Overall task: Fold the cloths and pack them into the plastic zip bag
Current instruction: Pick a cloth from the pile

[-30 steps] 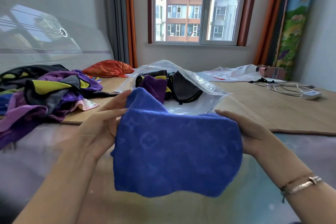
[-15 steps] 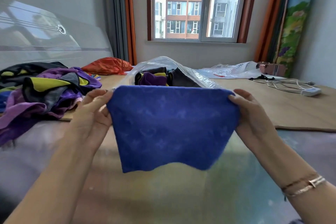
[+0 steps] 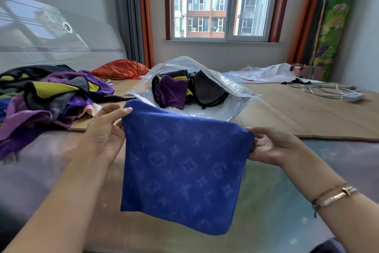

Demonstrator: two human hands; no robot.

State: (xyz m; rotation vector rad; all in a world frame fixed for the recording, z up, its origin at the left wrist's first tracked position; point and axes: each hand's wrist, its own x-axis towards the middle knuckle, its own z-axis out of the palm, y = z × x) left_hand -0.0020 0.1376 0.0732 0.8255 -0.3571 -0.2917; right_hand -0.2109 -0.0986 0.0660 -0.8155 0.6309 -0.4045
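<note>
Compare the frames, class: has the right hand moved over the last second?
Yes. The right hand, gripping the blue cloth, rose, then dropped again toward the mat edge, palm up.

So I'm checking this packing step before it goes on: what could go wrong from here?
The blue cloth hangs from pinches at its top corners, left hand and right hand; either grip slipping could undo the fold. The plastic zip bag behind it gapes loosely, so its mouth might collapse as the cloth goes in.
</note>
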